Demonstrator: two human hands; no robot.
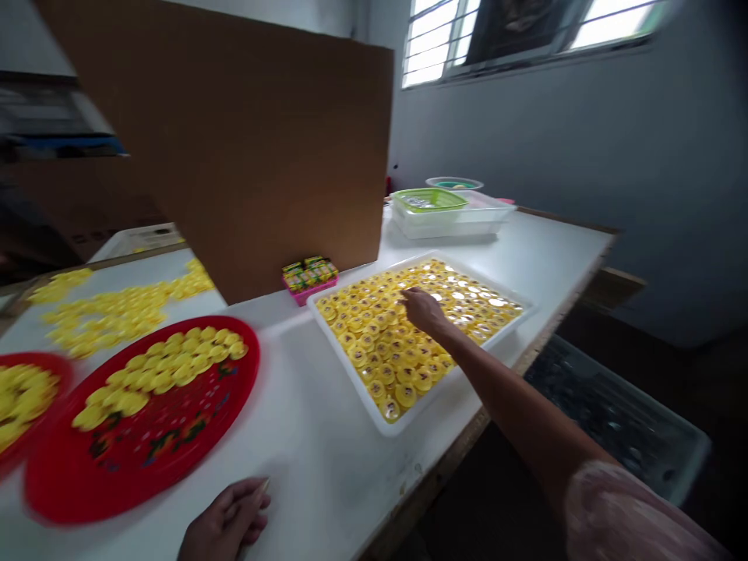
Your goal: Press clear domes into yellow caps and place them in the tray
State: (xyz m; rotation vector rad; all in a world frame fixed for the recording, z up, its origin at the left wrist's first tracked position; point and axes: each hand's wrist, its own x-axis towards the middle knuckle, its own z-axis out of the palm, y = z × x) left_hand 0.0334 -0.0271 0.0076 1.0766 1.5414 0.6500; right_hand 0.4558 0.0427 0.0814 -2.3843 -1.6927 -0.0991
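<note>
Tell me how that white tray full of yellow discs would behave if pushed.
The white tray would probably slide flat rather than tip, being wide and low on the table. It may feel fairly heavy, since yellow discs cover its floor. The discs look loose, so a jerk could shift them.

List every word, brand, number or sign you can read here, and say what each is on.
No text can be read.
Yellow discs in the white tray: dark printed marks, too small.
Small packets in the pink basket: coloured print, too blurred.
Brown box at far left: faint marks, illegible.
</note>
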